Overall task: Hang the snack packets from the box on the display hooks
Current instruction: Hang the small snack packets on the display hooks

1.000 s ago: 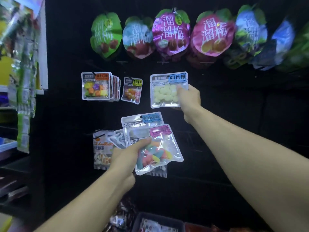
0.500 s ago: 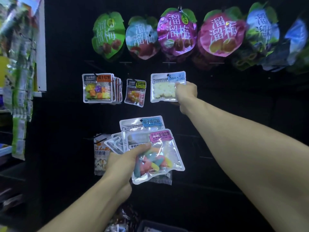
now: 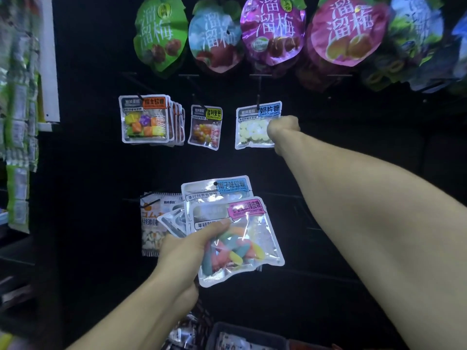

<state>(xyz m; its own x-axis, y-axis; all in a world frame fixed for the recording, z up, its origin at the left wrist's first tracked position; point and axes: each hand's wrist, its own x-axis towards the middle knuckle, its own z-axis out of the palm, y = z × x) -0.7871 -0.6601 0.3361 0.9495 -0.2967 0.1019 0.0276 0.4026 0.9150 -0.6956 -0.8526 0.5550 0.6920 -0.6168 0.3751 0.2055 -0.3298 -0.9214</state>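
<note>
A milk-tablet packet [image 3: 254, 126] is held against the dark display panel [image 3: 353, 160] by the right hand [image 3: 283, 131], whose fingers are curled round its right edge; its punched hole appears to be seated on a hook [image 3: 258, 99], though full seating cannot be confirmed. A fanned stack of packets [image 3: 227, 223] is gripped in the left hand [image 3: 192, 246], the thumb pressed on the front gummy packet [image 3: 242, 238]. The box [image 3: 242, 337] is partly seen at the bottom edge of the view, with more packets inside.

The packets are judged to be light, thin and flexible, with glossy film that is likely slippery and sweets that shift inside. Hold is best taken near a side or lower edge, so the top strip with the hole is left free for the hook. A firm pinch is judged necessary, since a loose hold would let the film slide; the hole could be torn if the packet is forced
</note>
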